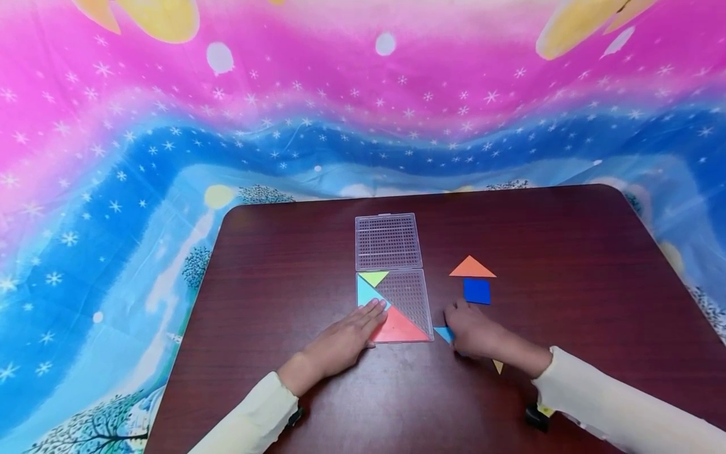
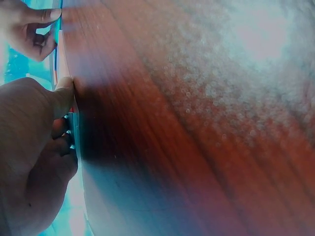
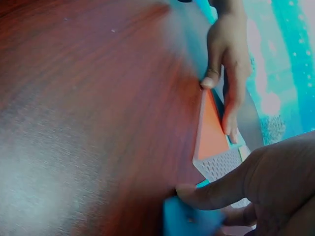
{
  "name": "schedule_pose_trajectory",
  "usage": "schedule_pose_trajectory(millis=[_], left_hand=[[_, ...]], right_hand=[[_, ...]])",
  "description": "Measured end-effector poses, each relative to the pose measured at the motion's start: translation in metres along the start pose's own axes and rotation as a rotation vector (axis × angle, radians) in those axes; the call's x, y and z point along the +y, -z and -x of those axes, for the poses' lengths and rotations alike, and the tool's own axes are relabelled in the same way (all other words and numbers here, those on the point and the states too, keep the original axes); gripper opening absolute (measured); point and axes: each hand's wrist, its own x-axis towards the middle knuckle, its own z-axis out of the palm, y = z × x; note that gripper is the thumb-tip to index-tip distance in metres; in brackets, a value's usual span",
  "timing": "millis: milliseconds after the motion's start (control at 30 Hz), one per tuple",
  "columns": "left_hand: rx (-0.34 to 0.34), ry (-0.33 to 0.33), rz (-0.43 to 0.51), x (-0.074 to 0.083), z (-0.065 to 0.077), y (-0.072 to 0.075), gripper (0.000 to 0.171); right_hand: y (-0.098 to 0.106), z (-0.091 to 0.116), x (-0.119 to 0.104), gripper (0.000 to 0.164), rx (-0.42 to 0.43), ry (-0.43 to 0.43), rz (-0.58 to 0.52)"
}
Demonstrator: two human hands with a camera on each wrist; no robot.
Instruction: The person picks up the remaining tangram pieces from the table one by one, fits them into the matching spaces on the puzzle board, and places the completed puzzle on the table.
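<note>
A clear pegged tray [image 1: 413,296] lies on the dark wooden table [image 1: 283,265], its lid [image 1: 388,241] open behind it. In the tray sit a green triangle [image 1: 373,277], a light blue triangle [image 1: 365,292] and a large red triangle [image 1: 401,329]. My left hand [image 1: 363,321] rests flat on the tray's near left corner, fingers straight over the red triangle [image 3: 211,132]. My right hand [image 1: 471,328] is just right of the tray and pinches a small blue triangle [image 1: 443,333], thumb pressed on it [image 3: 187,221].
An orange triangle [image 1: 472,268] and a dark blue square [image 1: 476,291] lie on the table right of the tray. A small yellow piece [image 1: 498,366] peeks out by my right wrist. A bright pink and blue cloth [image 1: 113,189] surrounds the table.
</note>
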Motion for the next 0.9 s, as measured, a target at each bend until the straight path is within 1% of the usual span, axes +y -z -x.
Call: schedule_pose_trajectory(millis=[133,200,267,333,433,567,633,700,800,900], left_hand=[[-0.001,-0.004,-0.013,0.001,0.0,0.0,0.056],[0.002,-0.009,-0.014,0.001,0.0,0.0,0.056],[0.014,-0.018,-0.016,0.0,0.0,-0.001,0.056],[0.026,-0.025,-0.015,0.0,0.0,-0.001,0.055],[0.041,-0.03,-0.016,0.0,0.0,-0.001,0.054],[0.032,-0.02,-0.01,0.0,0.001,0.0,0.055],[0.028,-0.015,-0.011,0.0,0.001,0.0,0.055],[0.026,-0.012,-0.011,0.0,0.002,0.001,0.055],[0.028,-0.015,-0.009,0.0,0.001,0.001,0.055],[0.035,-0.025,-0.002,0.0,0.001,0.0,0.055]], right_hand=[[0.005,-0.006,0.004,0.021,-0.002,-0.02,-0.074],[0.006,-0.007,0.007,0.02,0.007,-0.038,-0.128],[0.009,-0.009,0.009,0.022,0.022,-0.041,-0.159],[0.013,-0.01,0.012,0.019,0.04,-0.03,-0.162],[0.022,-0.012,0.015,0.011,0.069,-0.001,-0.137],[0.038,-0.016,0.017,0.004,0.078,0.015,-0.147],[0.045,-0.019,0.018,0.002,0.091,0.037,-0.175],[0.052,-0.022,0.019,0.004,0.106,0.06,-0.21],[0.059,-0.029,0.021,0.004,0.13,0.114,-0.265],[0.065,-0.036,0.022,0.004,0.149,0.135,-0.296]])
